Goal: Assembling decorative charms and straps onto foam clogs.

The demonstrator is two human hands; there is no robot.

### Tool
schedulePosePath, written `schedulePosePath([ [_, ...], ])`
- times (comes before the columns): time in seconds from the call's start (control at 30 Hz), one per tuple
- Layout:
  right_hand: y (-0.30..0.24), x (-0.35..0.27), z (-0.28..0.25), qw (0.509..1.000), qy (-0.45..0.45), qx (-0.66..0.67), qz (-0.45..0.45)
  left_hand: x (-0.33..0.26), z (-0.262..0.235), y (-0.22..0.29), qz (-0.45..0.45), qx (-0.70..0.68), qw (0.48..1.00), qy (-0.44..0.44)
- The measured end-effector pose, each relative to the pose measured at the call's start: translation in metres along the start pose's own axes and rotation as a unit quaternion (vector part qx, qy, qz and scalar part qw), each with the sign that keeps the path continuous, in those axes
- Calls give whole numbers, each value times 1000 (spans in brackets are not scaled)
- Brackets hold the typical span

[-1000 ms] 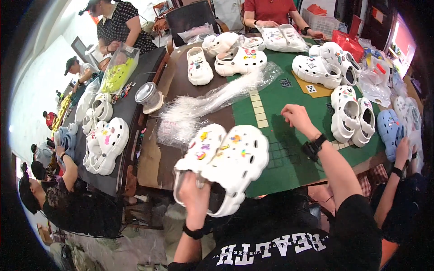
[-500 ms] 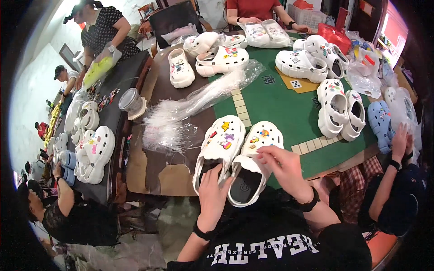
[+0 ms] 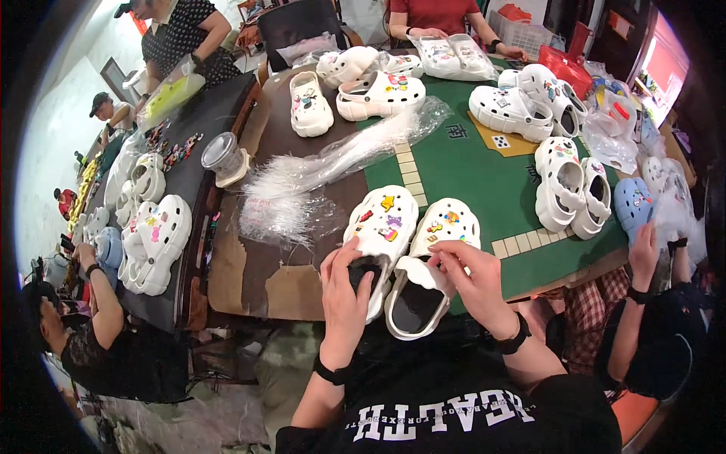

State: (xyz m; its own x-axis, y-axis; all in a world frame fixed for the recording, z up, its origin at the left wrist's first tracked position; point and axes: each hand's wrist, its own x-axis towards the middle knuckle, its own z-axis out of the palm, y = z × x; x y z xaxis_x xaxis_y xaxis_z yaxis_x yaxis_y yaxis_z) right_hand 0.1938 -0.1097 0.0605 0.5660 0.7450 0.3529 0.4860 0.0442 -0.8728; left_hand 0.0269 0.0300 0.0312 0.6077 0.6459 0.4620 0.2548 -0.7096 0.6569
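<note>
Two white clogs with coloured charms lie side by side at the near edge of the green table mat [image 3: 469, 163]. My left hand [image 3: 344, 291] grips the heel opening of the left clog [image 3: 382, 227], fingers inside it. My right hand [image 3: 469, 276] rests on the heel strap of the right clog [image 3: 435, 250], fingers pinching its rim. Both toes point away from me.
A pile of clear plastic bags [image 3: 325, 170] lies just beyond the clogs. More white clogs [image 3: 563, 185] sit right and at the far side [image 3: 378, 94]. A blue clog [image 3: 631, 204] is by a person's hand on the right. Other people work around the dark side table [image 3: 197, 197] on the left.
I have lowered the pair of clogs from the air onto the table edge. My right hand came back from the mat and now sits on the right clog's heel.
</note>
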Motion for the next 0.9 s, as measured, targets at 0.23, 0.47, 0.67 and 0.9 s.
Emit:
schedulePosePath([
  [0.23, -12, -14, 3, 998, -63, 7, 10, -26, -19, 7, 29, 59, 998, 5],
  [0.47, -14, -19, 1, 978, -189, -30, -84, -64, -29, 0, -67, -11, 998, 6],
  [0.67, -20, -1, -29, 995, -83, -58, -25, -70, -30, -2, -100, -19, 993, 63],
  [0.9, -13, -14, -73, 987, -41, -147, 48, -54, -21, 14, 61, 158, 985, -29],
])
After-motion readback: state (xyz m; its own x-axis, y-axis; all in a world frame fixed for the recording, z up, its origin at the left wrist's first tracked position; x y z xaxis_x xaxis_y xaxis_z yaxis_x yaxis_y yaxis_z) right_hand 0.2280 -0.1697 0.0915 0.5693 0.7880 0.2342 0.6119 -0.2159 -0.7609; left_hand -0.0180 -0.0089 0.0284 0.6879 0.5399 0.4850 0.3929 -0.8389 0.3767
